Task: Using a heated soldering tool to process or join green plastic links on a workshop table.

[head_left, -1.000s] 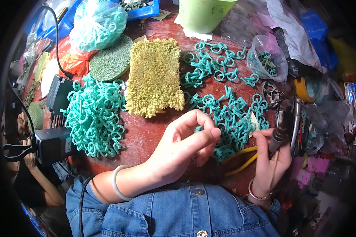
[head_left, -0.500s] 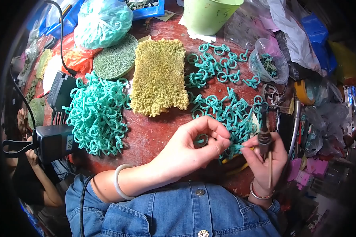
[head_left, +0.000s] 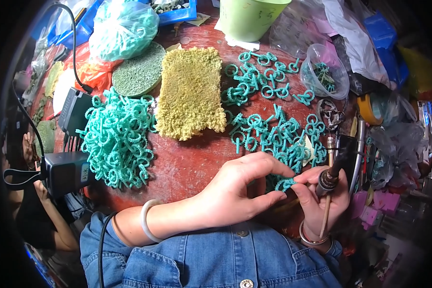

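Note:
My left hand [head_left: 242, 194] curves its thumb and index finger around a small teal bumpy piece [head_left: 285, 184] at the lower right of the red table. My right hand [head_left: 319, 204] pinches at the same piece with thumb and index; its other fingers wrap a dark-handled, pen-like tool [head_left: 328, 178] with a tan cord or rod hanging down. Beyond them lie loose teal ring-and-stem pieces [head_left: 269, 134]. A dense heap of similar pieces [head_left: 115, 139] is at the left, beside a fuzzy yellow pad [head_left: 189, 91].
At the back stand a green bucket [head_left: 249, 14], a bag of teal pieces [head_left: 122, 31], a round green pad [head_left: 134, 69] and a clear tub [head_left: 324, 72]. Black adapters [head_left: 65, 175] and cables lie left; a metal rod [head_left: 357, 153] is right. Another person's forearm [head_left: 57, 225] shows far left.
My left hand has moved right and down toward my right fingers, where a teal piece now shows between them. The tool in my right hand has shifted and tilted.

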The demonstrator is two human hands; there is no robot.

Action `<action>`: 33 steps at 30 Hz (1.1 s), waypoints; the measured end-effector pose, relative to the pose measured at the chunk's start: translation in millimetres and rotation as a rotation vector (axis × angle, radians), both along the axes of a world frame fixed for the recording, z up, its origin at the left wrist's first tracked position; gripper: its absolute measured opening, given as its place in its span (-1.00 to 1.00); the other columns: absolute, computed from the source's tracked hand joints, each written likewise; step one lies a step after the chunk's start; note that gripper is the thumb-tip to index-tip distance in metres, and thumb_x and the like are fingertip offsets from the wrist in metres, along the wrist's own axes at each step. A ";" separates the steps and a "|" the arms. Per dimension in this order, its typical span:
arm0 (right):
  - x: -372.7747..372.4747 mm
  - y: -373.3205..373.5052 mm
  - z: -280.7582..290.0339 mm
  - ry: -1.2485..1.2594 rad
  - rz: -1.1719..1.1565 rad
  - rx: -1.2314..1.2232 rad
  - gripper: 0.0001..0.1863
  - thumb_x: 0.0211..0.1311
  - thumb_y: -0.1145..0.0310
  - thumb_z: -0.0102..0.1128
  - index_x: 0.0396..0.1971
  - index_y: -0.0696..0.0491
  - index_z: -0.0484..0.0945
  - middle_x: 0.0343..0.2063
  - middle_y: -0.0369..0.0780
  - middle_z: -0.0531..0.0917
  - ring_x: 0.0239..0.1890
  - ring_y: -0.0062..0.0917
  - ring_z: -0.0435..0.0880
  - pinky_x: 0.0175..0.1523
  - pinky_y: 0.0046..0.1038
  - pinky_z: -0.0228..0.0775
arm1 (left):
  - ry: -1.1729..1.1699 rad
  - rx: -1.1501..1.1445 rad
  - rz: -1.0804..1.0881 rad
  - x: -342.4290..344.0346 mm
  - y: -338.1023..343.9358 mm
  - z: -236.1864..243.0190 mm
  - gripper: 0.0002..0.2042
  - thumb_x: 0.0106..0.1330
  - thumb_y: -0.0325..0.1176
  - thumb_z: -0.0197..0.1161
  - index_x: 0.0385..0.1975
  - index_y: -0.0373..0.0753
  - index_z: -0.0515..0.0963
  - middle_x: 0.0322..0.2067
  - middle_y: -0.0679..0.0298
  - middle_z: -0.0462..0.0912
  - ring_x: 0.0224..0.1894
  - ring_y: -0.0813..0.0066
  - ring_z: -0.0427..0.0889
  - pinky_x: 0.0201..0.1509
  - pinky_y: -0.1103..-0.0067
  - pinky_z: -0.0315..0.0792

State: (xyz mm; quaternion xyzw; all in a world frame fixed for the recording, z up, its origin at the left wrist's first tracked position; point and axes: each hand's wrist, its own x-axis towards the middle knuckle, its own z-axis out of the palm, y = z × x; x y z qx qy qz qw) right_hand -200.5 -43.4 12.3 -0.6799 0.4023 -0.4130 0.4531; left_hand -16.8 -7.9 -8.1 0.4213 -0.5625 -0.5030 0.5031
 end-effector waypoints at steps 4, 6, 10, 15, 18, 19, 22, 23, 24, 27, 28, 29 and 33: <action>-0.9 -2.7 -1.1 -0.017 -0.030 -0.032 -0.65 -0.08 0.63 0.36 -0.33 0.13 0.36 -0.45 -0.20 0.60 -0.47 -0.69 0.53 -0.40 -0.72 0.31 | -0.023 0.060 0.002 1.1 1.1 3.8 -0.72 0.05 -0.48 0.35 -0.20 -0.30 0.54 -0.32 0.31 0.57 -0.58 0.68 0.39 -0.44 0.67 0.31; -1.0 -4.0 0.2 -0.026 -0.051 -0.026 -0.65 -0.07 0.64 0.35 -0.34 0.13 0.35 -0.44 -0.19 0.59 -0.46 -0.68 0.53 -0.39 -0.72 0.31 | -0.032 0.104 -0.015 2.3 1.0 6.9 -0.71 0.06 -0.47 0.36 -0.19 -0.30 0.54 -0.32 0.32 0.57 -0.57 0.69 0.38 -0.43 0.68 0.31; -2.6 -5.4 2.2 -0.035 -0.081 -0.013 -0.66 -0.06 0.66 0.31 -0.35 0.12 0.32 -0.44 -0.17 0.57 -0.42 -0.64 0.55 -0.35 -0.71 0.32 | 0.027 0.214 -0.028 1.8 1.5 7.9 -0.68 0.09 -0.44 0.35 -0.13 -0.28 0.52 -0.33 0.37 0.55 -0.52 0.77 0.37 -0.41 0.73 0.31; -2.2 -5.6 0.3 -0.077 -0.093 -0.036 -0.67 -0.05 0.64 0.32 -0.35 0.11 0.33 -0.44 -0.17 0.56 -0.43 -0.61 0.56 -0.35 -0.69 0.33 | 0.317 0.441 -0.139 3.7 -0.4 9.5 -0.63 0.20 -0.41 0.27 0.01 -0.26 0.42 -0.25 0.39 0.56 -0.38 0.80 0.42 -0.37 0.77 0.33; -5.1 -6.5 -1.1 -0.132 -0.080 -0.037 -0.67 -0.04 0.60 0.34 -0.35 0.11 0.33 -0.44 -0.17 0.56 -0.42 -0.59 0.56 -0.35 -0.67 0.34 | 0.451 0.525 -0.228 5.0 -1.7 10.3 -0.62 0.25 -0.41 0.22 0.07 -0.26 0.37 -0.20 0.38 0.57 -0.32 0.79 0.44 -0.34 0.79 0.34; -5.9 -6.9 -1.0 -0.127 -0.047 -0.040 -0.67 -0.04 0.59 0.35 -0.35 0.12 0.33 -0.44 -0.17 0.55 -0.42 -0.59 0.57 -0.36 -0.67 0.35 | 0.488 0.531 -0.274 5.8 -1.6 10.4 -0.61 0.26 -0.42 0.20 0.09 -0.26 0.35 -0.17 0.36 0.57 -0.30 0.77 0.45 -0.33 0.79 0.35; -3.7 -5.2 -0.7 -0.139 -0.006 -0.011 -0.66 -0.04 0.56 0.37 -0.35 0.13 0.33 -0.44 -0.16 0.56 -0.43 -0.60 0.57 -0.38 -0.69 0.38 | 0.510 0.604 -0.313 8.9 -1.0 10.4 -0.61 0.26 -0.44 0.19 0.09 -0.26 0.35 -0.18 0.35 0.57 -0.26 0.76 0.45 -0.27 0.79 0.36; -2.7 -4.5 -0.3 -0.155 0.000 0.019 -0.65 -0.05 0.55 0.38 -0.35 0.13 0.33 -0.43 -0.15 0.56 -0.43 -0.61 0.57 -0.39 -0.70 0.38 | 0.510 0.604 -0.314 8.4 -1.3 9.3 -0.61 0.26 -0.44 0.19 0.09 -0.26 0.35 -0.18 0.35 0.57 -0.26 0.76 0.45 -0.27 0.79 0.36; -2.5 -4.4 0.0 -0.137 0.004 0.027 -0.64 -0.06 0.54 0.39 -0.35 0.14 0.33 -0.43 -0.15 0.56 -0.44 -0.64 0.56 -0.43 -0.74 0.37 | 0.508 0.590 -0.284 7.5 -1.4 7.5 -0.61 0.25 -0.46 0.20 0.08 -0.25 0.36 -0.19 0.35 0.56 -0.24 0.75 0.45 -0.22 0.77 0.37; -4.5 -4.5 -0.9 -0.129 -0.006 0.018 -0.63 -0.07 0.56 0.39 -0.35 0.13 0.33 -0.42 -0.15 0.55 -0.46 -0.66 0.55 -0.46 -0.75 0.35 | 0.502 0.550 -0.224 8.3 -2.4 9.5 -0.62 0.22 -0.49 0.22 0.06 -0.26 0.39 -0.22 0.36 0.55 -0.18 0.73 0.45 -0.13 0.74 0.37; -5.6 -4.6 -0.4 -0.129 -0.006 0.018 -0.63 -0.07 0.56 0.39 -0.35 0.13 0.33 -0.42 -0.15 0.55 -0.46 -0.66 0.55 -0.46 -0.75 0.35 | 0.499 0.525 -0.194 8.6 -2.7 10.6 -0.62 0.20 -0.50 0.23 0.04 -0.26 0.41 -0.23 0.37 0.54 -0.16 0.72 0.45 -0.08 0.72 0.36; -6.6 -4.6 0.2 -0.100 -0.001 0.023 -0.63 -0.08 0.58 0.39 -0.35 0.13 0.32 -0.41 -0.15 0.55 -0.45 -0.67 0.55 -0.47 -0.75 0.34 | 0.499 0.525 -0.194 8.2 -2.3 9.4 -0.62 0.20 -0.50 0.23 0.04 -0.26 0.41 -0.23 0.37 0.54 -0.16 0.72 0.45 -0.08 0.72 0.36; -4.9 -4.0 -0.5 -0.055 -0.011 -0.019 -0.63 -0.09 0.62 0.36 -0.34 0.13 0.32 -0.40 -0.16 0.54 -0.45 -0.68 0.52 -0.48 -0.78 0.29 | 0.485 0.515 -0.177 7.6 -1.5 6.5 -0.62 0.17 -0.50 0.27 0.02 -0.28 0.42 -0.24 0.37 0.54 -0.14 0.70 0.45 -0.03 0.71 0.33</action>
